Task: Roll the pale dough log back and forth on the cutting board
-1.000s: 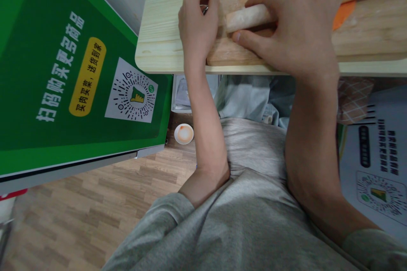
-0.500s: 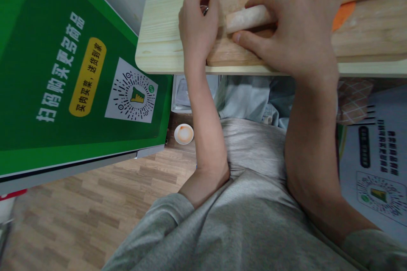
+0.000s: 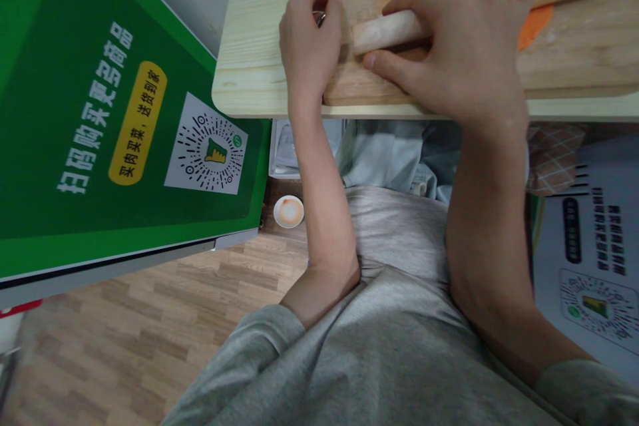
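Note:
A pale, dough-like roll (image 3: 384, 32) with a blunt end lies on the wooden board (image 3: 374, 83). My right hand (image 3: 474, 40) grips it from above, thumb on the near side and index finger on the far side. The palm and fingers hide its middle. A pale length shows again beyond the hand; whether it is the same piece I cannot tell. Just left of the blunt end, apart from it, my left hand (image 3: 312, 40) is closed with thumb and index finger pinched. A small metallic glint shows between those fingers; what they hold is hidden.
An orange piece or patch (image 3: 536, 25) shows on the board beside my right hand. The pale wooden table (image 3: 254, 46) ends just in front of my body. A green panel (image 3: 210, 213) with a code stands at left. A white dish (image 3: 288, 212) sits lower down, near the floor.
Almost nothing differs. Both hands keep their places and grips, and the whole view has shifted slightly.

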Demonstrator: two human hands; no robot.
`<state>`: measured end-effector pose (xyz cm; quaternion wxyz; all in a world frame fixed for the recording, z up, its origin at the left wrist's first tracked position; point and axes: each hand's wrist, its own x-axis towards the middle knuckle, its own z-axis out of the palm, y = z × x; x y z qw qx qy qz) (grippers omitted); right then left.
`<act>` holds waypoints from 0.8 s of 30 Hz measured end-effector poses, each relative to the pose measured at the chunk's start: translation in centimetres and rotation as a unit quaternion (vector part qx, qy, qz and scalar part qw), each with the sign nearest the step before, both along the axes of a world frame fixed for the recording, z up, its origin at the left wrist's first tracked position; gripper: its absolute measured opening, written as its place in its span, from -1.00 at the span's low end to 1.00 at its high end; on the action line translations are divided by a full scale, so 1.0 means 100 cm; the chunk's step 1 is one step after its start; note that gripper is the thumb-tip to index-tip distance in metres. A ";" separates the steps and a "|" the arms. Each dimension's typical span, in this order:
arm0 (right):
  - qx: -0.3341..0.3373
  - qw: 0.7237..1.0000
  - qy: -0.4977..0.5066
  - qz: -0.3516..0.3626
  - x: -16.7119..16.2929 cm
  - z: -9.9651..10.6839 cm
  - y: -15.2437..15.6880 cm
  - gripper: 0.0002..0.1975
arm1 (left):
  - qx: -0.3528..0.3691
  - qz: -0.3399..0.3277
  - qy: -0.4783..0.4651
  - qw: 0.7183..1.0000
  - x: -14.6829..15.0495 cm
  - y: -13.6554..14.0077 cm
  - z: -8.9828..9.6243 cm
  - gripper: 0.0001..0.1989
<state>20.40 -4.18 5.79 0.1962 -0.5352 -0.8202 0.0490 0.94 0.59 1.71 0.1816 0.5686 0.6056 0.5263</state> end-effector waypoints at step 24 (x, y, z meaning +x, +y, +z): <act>-0.009 1.000 -0.026 0.004 0.001 0.005 -0.005 -0.33 | -0.017 0.000 0.001 1.000 0.001 -0.003 0.004 -0.63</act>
